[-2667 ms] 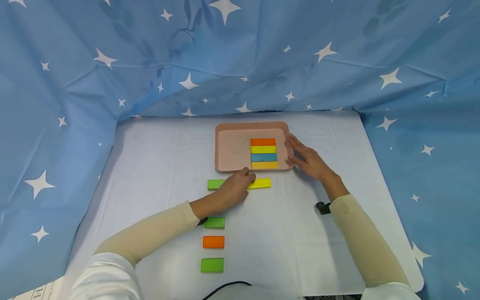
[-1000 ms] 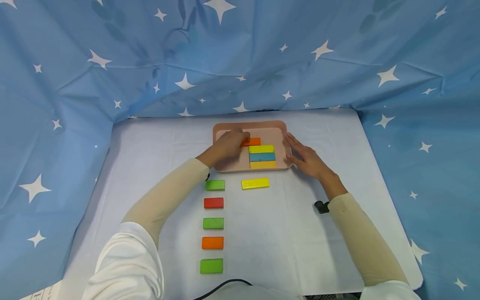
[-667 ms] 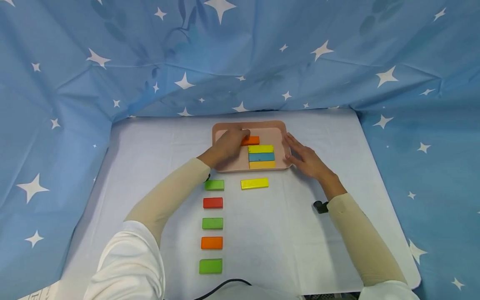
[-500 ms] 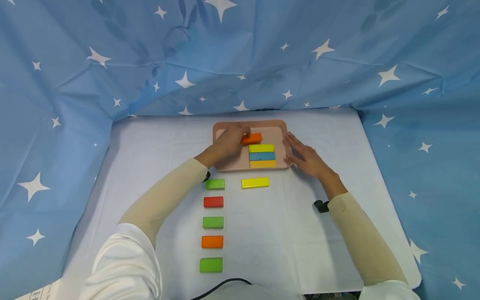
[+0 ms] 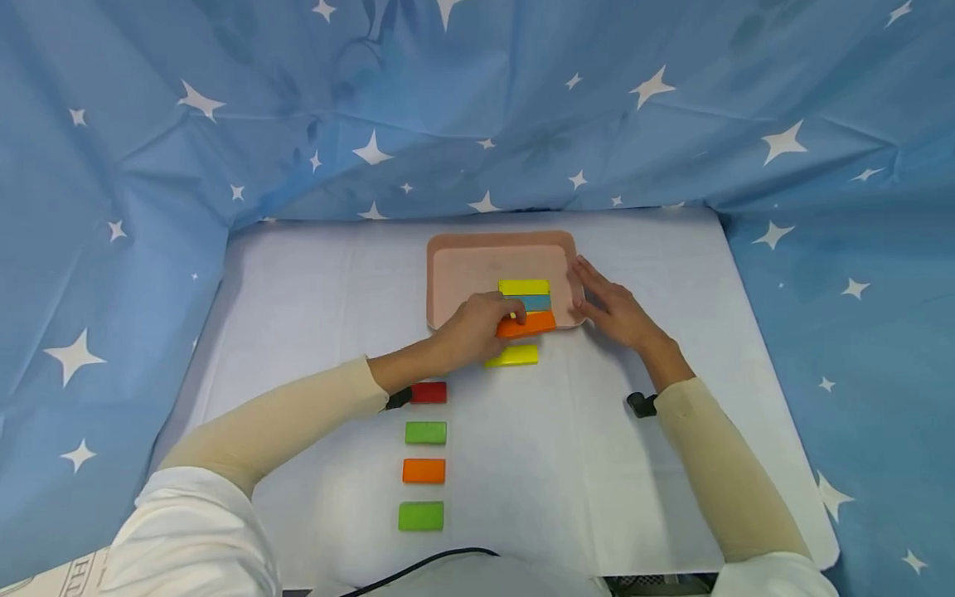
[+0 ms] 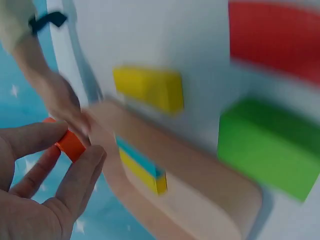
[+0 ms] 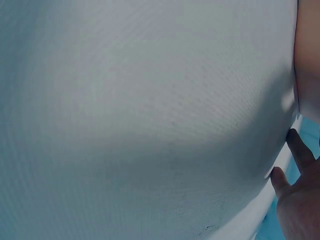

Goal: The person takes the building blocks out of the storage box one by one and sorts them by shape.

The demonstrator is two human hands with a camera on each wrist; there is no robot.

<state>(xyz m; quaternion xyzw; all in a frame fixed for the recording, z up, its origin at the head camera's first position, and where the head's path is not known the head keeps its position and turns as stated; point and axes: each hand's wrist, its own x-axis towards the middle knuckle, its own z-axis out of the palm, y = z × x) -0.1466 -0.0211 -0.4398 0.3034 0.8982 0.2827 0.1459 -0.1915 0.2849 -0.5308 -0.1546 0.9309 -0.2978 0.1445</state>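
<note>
Here the left hand (image 5: 477, 330) pinches the orange block (image 5: 531, 323) by its end; it looks light, stiff and smooth. Right hand (image 5: 613, 308) rests flat against the tray (image 5: 455, 274).

The left hand (image 5: 477, 327) covers one end of the orange block (image 5: 531, 322), which in turn hides the lowest block in the tray (image 5: 448, 282); the left wrist view is motion-blurred, and the right wrist view crops the right hand (image 7: 300, 195).
</note>
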